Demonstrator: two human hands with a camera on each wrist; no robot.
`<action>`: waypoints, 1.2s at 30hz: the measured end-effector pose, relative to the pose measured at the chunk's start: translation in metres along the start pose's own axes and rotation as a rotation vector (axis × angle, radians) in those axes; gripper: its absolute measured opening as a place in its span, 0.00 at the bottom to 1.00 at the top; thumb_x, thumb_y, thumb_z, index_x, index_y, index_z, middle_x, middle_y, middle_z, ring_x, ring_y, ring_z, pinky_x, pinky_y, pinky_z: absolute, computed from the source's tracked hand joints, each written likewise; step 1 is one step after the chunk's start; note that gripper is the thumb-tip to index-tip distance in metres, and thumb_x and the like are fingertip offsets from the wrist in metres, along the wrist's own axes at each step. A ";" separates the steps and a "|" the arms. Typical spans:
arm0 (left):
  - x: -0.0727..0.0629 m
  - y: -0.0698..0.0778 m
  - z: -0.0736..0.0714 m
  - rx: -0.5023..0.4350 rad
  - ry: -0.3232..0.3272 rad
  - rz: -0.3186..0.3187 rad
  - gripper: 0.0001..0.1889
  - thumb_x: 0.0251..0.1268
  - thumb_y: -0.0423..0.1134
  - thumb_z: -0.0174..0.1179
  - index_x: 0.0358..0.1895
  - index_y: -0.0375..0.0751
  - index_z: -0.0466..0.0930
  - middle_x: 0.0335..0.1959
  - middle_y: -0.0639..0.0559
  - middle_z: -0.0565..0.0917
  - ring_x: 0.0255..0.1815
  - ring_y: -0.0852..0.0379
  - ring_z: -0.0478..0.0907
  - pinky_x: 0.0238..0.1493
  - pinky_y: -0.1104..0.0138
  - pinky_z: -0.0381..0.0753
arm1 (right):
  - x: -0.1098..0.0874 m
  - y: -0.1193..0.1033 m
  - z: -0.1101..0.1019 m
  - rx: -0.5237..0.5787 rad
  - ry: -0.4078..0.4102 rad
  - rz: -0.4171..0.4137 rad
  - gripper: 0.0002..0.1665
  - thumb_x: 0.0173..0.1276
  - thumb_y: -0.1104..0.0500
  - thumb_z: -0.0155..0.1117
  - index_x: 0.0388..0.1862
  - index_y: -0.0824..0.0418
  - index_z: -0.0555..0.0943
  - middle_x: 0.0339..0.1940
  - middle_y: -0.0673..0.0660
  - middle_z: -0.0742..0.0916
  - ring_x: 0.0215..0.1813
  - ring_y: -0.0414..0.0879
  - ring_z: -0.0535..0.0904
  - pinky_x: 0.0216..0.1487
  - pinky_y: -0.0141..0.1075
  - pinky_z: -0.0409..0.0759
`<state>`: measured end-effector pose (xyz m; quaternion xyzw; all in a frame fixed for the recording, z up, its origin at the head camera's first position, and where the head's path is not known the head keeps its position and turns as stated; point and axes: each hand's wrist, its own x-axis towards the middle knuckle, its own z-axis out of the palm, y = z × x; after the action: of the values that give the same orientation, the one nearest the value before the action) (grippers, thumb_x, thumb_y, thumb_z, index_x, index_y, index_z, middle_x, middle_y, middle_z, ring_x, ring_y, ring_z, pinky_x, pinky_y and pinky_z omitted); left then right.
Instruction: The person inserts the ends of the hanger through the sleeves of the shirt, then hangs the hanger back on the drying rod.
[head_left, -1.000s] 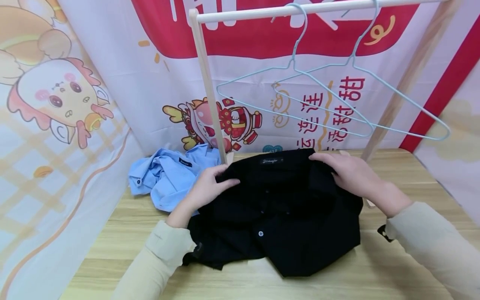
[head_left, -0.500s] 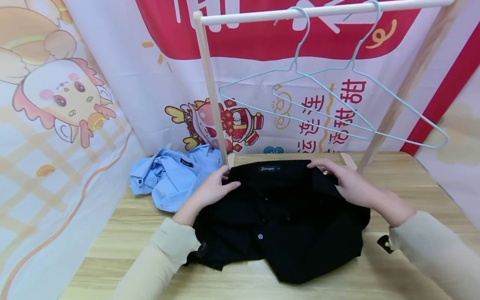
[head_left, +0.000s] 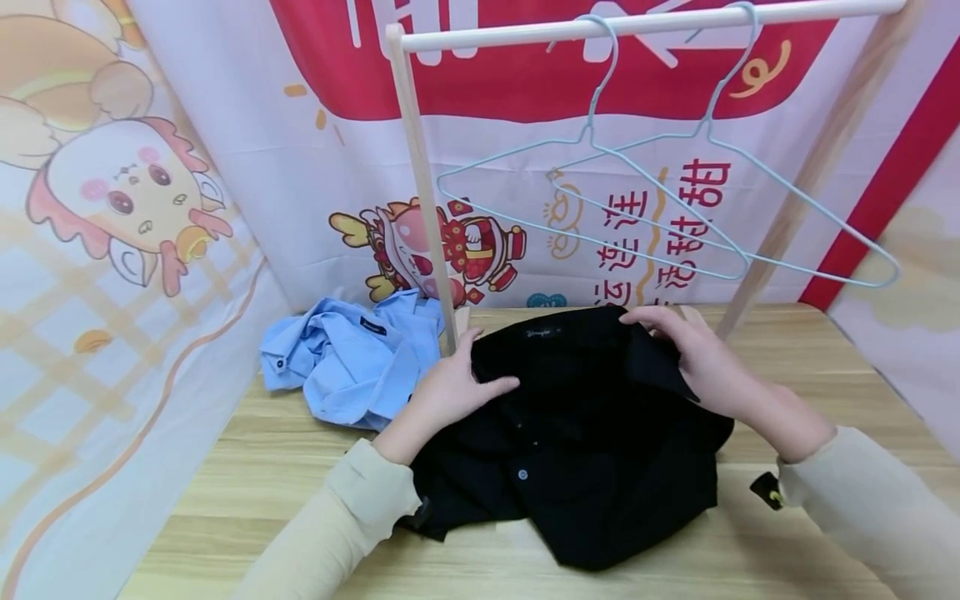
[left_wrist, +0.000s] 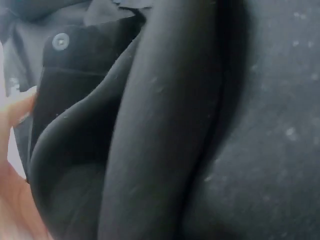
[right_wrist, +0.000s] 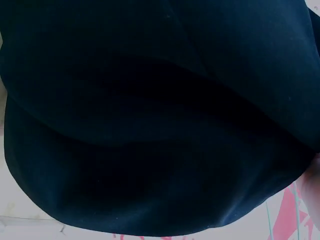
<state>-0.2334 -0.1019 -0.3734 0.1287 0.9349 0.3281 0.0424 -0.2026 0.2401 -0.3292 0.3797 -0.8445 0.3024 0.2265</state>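
Note:
A black shirt point(head_left: 600, 467) with a collar label and a pale button lies bunched, its collar raised off the tabletop. At the collar's left side my left hand point(head_left: 450, 392) grips the cloth, thumb in front and fingers partly hidden behind. My right hand point(head_left: 697, 362) holds the opposite side of the collar, fingertips at its upper edge. Black cloth point(left_wrist: 155, 125) fills most of the left wrist view, with a button point(left_wrist: 61, 42) and part of the left hand point(left_wrist: 17, 200) at the left. In the right wrist view, dark cloth point(right_wrist: 150, 125) hides nearly everything.
Left of the black shirt lies a crumpled light-blue shirt point(head_left: 345, 358) on the wooden table point(head_left: 247, 483). Behind stands a wooden rack point(head_left: 420, 167), its rail point(head_left: 495, 35) carrying two pale-blue wire hangers point(head_left: 517, 218). Printed cloth walls point(head_left: 300, 192) close off the back and sides.
My left hand has shifted right and inward along the collar. The collar dipped, then rose a little. My right hand stays near the same spot, and the light-blue shirt has not moved.

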 end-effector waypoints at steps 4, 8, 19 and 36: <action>0.002 -0.005 0.000 -0.027 -0.013 -0.003 0.50 0.64 0.43 0.72 0.82 0.48 0.48 0.21 0.48 0.78 0.19 0.53 0.76 0.23 0.61 0.75 | 0.001 -0.001 -0.001 0.078 0.050 -0.090 0.19 0.74 0.68 0.61 0.62 0.65 0.75 0.53 0.57 0.83 0.54 0.42 0.73 0.58 0.31 0.68; 0.001 -0.010 -0.013 -0.063 0.068 0.056 0.37 0.64 0.28 0.64 0.77 0.40 0.63 0.46 0.40 0.85 0.42 0.46 0.83 0.45 0.54 0.83 | -0.003 0.008 -0.008 0.121 0.083 -0.123 0.29 0.81 0.45 0.50 0.61 0.69 0.75 0.62 0.47 0.81 0.58 0.29 0.72 0.63 0.21 0.66; -0.012 0.008 -0.060 0.013 0.460 0.227 0.18 0.73 0.26 0.53 0.59 0.42 0.82 0.58 0.43 0.84 0.61 0.42 0.79 0.63 0.47 0.75 | -0.018 0.028 -0.020 -0.079 0.082 -0.115 0.20 0.80 0.57 0.57 0.64 0.66 0.74 0.42 0.62 0.84 0.37 0.48 0.79 0.55 0.17 0.67; -0.004 -0.018 -0.055 -0.707 -0.072 0.197 0.25 0.81 0.31 0.40 0.78 0.37 0.58 0.75 0.38 0.63 0.74 0.43 0.59 0.75 0.47 0.53 | -0.040 0.046 -0.003 -0.078 0.057 -0.123 0.36 0.77 0.33 0.48 0.57 0.66 0.71 0.37 0.58 0.84 0.34 0.46 0.79 0.50 0.21 0.72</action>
<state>-0.2420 -0.1497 -0.3417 0.2070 0.7449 0.6285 0.0852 -0.2136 0.2865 -0.3666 0.4132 -0.8237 0.2657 0.2832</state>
